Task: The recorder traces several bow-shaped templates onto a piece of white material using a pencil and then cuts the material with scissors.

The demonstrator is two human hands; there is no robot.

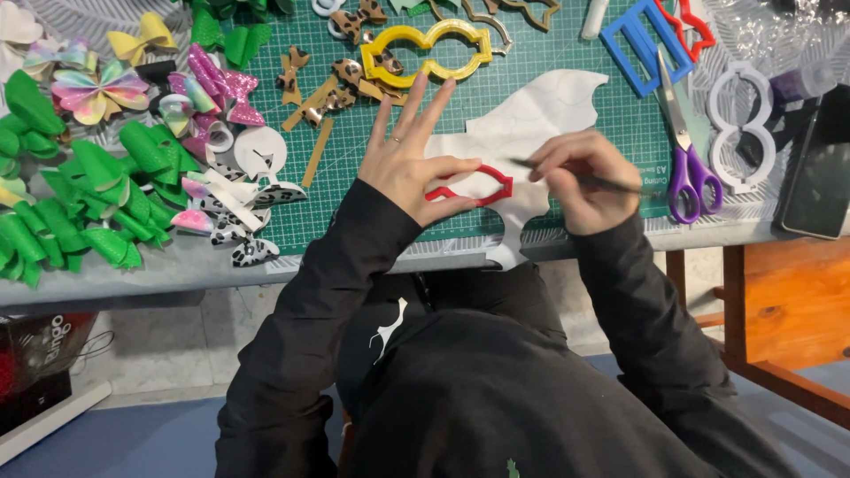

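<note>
My left hand [409, 150] presses flat on a red plastic outline template [485, 184], fingers spread, thumb along its edge. The template lies on a white sheet of material [531, 115] on the green cutting mat [549, 62]. My right hand [580, 177] grips a thin dark pen [611, 183] with its tip at the template's right end. Black sleeves cover both arms.
A yellow template [429, 51] lies above my left hand, a blue template [642, 44] and purple-handled scissors [686, 150] to the right. White ring templates [742, 124] and a dark phone [819, 168] sit far right. Green, pink and leopard bows [88, 195] crowd the left.
</note>
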